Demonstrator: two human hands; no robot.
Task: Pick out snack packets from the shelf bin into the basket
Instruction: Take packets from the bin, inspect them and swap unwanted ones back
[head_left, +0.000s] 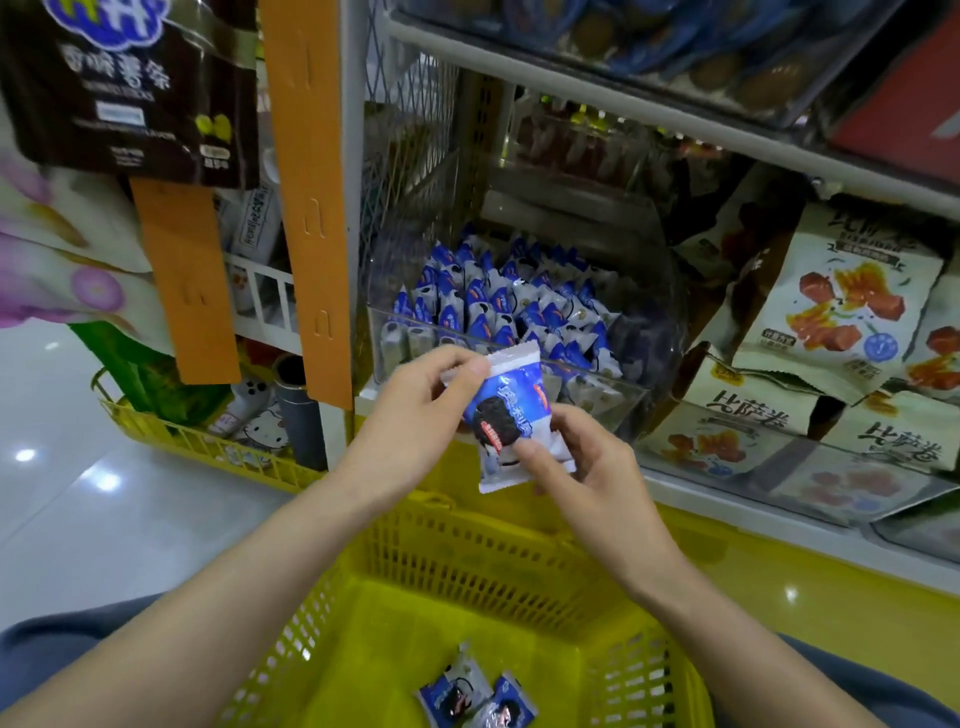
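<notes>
Both hands hold one snack packet over the basket, in front of the shelf bin.

A blue-and-white foil snack packet (511, 415) printed with a dark round biscuit is held upright between the clear plastic shelf bin (613, 387) and the yellow slotted plastic basket (483, 556) below. The left hand (415, 410) has a closed grip, thumb and fingers pinching the packet's top edge. The right hand (587, 467) has its grip closed on the lower right side, thumb on the front. A heap of matching packets (493, 306) fills the bin, and two more packets (470, 699) lie on the basket floor. Cream printed snack bags (841, 306) are stacked right of the bin.
</notes>
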